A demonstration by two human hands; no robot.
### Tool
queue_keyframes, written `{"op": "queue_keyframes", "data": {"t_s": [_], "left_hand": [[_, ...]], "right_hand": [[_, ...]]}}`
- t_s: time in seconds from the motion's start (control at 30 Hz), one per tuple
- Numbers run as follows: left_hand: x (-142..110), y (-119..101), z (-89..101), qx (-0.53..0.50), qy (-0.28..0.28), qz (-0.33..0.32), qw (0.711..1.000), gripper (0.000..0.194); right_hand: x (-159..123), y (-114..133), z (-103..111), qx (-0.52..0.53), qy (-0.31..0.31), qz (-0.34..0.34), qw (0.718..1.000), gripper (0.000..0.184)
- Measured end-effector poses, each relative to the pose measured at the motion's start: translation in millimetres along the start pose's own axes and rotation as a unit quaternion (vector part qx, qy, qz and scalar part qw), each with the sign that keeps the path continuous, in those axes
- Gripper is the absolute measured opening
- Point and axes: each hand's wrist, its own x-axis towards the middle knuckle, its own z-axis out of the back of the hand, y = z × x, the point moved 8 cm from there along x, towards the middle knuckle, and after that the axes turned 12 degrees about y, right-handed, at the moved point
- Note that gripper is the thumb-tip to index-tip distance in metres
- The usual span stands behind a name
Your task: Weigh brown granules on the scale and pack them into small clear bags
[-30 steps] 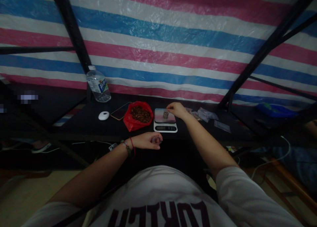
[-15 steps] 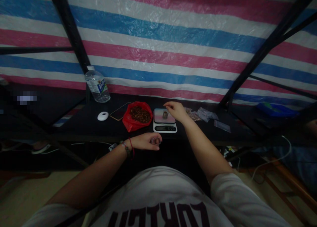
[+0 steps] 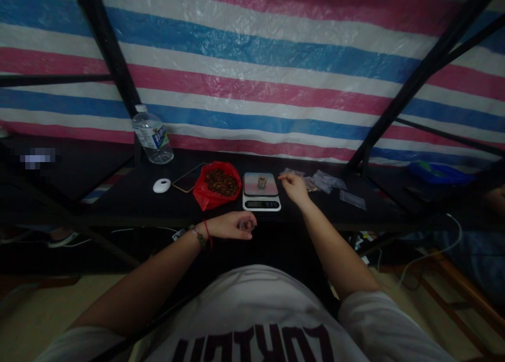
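Observation:
In my left hand (image 3: 231, 225), held just in front of the table's near edge, is a small clear plastic cup (image 3: 246, 224), with the fingers curled around it. My right hand (image 3: 295, 187) hovers just right of a white kitchen scale (image 3: 261, 201). Its fingertips are drawn together, and whatever they may hold is too small to make out. On the scale's plate stands a small container (image 3: 262, 182) with brownish contents. A red plastic bag (image 3: 203, 196) lies open left of the scale, full of small brown pieces (image 3: 221, 183).
Small clear zip bags (image 3: 329, 180) lie right of my right hand, some with contents. Left of the red bag are a phone (image 3: 187, 179), a white rounded device (image 3: 161, 185) and a clear plastic bottle (image 3: 153, 139). Dark metal posts (image 3: 114, 57) flank the table before a striped sheet (image 3: 252, 83).
My right hand has moved from above the small container on the scale to the scale's right side. The container stays on the plate. My left hand keeps hold of the clear cup.

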Motion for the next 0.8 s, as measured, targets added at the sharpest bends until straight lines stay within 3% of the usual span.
{"op": "queue_keyframes", "data": {"t_s": [0.13, 0.27, 0.57, 0.7, 0.8], "left_hand": [[-1, -2, 0.6, 0.012, 0.0, 0.001, 1.0, 0.039], [-2, -5, 0.2, 0.01, 0.0, 0.003, 1.0, 0.04], [-4, -14, 1.0, 0.014, -0.013, -0.007, 1.0, 0.037], [-9, -26, 4.4, 0.074, -0.024, 0.026, 0.997, 0.033], [-18, -36, 19.5, 0.14, -0.079, 0.052, 0.986, 0.028]], "right_hand": [[-9, -42, -7, 0.016, 0.012, -0.055, 0.998, 0.03], [-12, -60, -14, 0.061, 0.022, -0.093, 0.994, 0.028], [-15, -55, -10, 0.12, -0.003, -0.101, 0.988, 0.026], [-15, -53, -11, 0.124, 0.0, -0.096, 0.988, 0.026], [-14, -53, -12, 0.117, 0.005, -0.083, 0.99, 0.026]]}}
